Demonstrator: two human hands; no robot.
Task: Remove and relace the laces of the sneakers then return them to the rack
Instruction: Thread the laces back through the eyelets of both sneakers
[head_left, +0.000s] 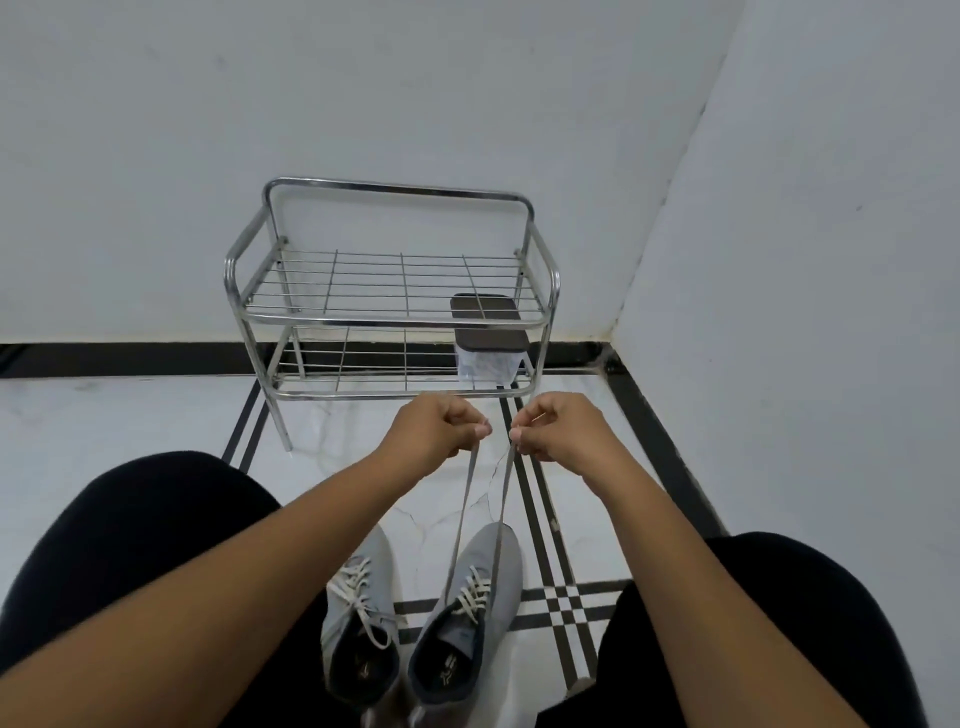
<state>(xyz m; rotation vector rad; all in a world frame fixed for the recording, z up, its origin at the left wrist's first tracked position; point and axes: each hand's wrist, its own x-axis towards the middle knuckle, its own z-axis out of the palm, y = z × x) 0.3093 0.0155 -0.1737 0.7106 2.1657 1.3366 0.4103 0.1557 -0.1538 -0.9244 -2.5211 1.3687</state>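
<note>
Two grey sneakers stand side by side on the white floor between my knees. The left sneaker (363, 618) has its pale lace tied in a bow. The right sneaker (467, 608) is laced, and both ends of its lace (460, 525) run up taut to my hands. My left hand (441, 431) pinches one lace end, my right hand (556, 428) pinches the other, and the two hands sit close together above the shoes. The steel shoe rack (395, 322) stands against the wall beyond my hands, both shelves bare of shoes.
A clear container with a dark brown lid (488, 343) sits on the rack's lower shelf at the right. Walls meet in a corner at the right. My black-clad knees (135, 561) flank the shoes. Black tile stripes (540, 519) cross the floor.
</note>
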